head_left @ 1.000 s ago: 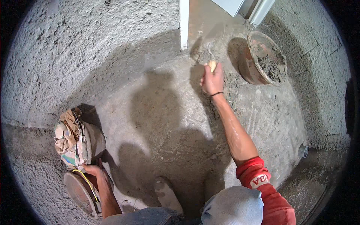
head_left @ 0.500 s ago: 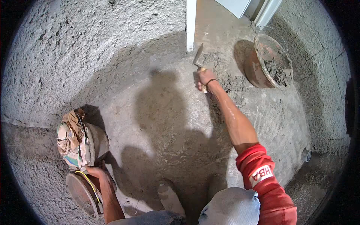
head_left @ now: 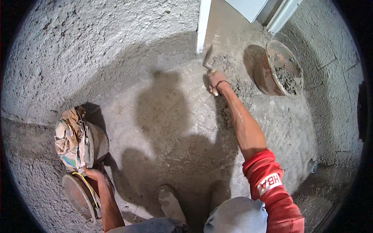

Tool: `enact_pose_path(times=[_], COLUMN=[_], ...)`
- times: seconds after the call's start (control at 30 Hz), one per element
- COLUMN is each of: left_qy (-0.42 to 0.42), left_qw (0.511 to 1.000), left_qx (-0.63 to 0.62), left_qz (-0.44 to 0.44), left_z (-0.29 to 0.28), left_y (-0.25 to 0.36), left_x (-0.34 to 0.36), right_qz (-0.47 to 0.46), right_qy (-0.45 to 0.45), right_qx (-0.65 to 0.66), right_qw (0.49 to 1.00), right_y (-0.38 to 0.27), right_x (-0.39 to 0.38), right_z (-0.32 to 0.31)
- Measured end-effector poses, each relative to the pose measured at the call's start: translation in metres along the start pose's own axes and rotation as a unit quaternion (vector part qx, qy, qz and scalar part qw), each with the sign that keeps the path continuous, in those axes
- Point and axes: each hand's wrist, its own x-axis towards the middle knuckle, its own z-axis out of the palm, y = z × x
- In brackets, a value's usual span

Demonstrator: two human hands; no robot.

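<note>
My right hand (head_left: 217, 81) is closed on a trowel's handle, its metal blade (head_left: 208, 57) low over the floor just below the white door frame (head_left: 204, 23), beside loose grey mortar (head_left: 225, 61). My left hand (head_left: 95, 175), low at the left, grips the edge of a bucket (head_left: 99, 139) topped with crumpled paper sacks (head_left: 74, 136); some fingers are hidden behind it. A round dusty bucket-like container (head_left: 74, 192) with a yellow strip leans beside that hand. A rusty bucket (head_left: 264, 77) holding wet mortar stands right of the trowel.
Rough plastered walls (head_left: 97, 39) curve round both sides of the concrete floor (head_left: 272, 128). A white door panel (head_left: 246, 7) is at the top, a short grey pipe stub (head_left: 312, 167) low at the right. My boot (head_left: 171, 204) is at the bottom.
The trowel and my right hand have moved left from a second ago, the blade now nearer the door frame's foot. My left hand keeps its hold on the bucket.
</note>
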Motion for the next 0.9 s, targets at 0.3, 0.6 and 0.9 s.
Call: enact_pose_path(times=[0.3,0.6,0.9], left_qy=[0.043,0.082,0.093], left_qw=[0.995,0.993,0.985], left_qx=[0.078,0.088,0.141], left_qz=[0.034,-0.015,0.031], left_z=[-0.007,-0.006,-0.008], left_y=[-0.016,-0.018,-0.012], left_x=[0.022,0.015,0.018], right_qz=[0.030,0.089,0.068], right_qy=[0.090,0.098,0.080], right_qx=[0.116,0.113,-0.152], right_qw=[0.989,0.985,0.983], right_y=[-0.013,-0.004,0.101], right_x=[-0.063,-0.099,-0.026], right_z=[-0.042,-0.103,-0.144])
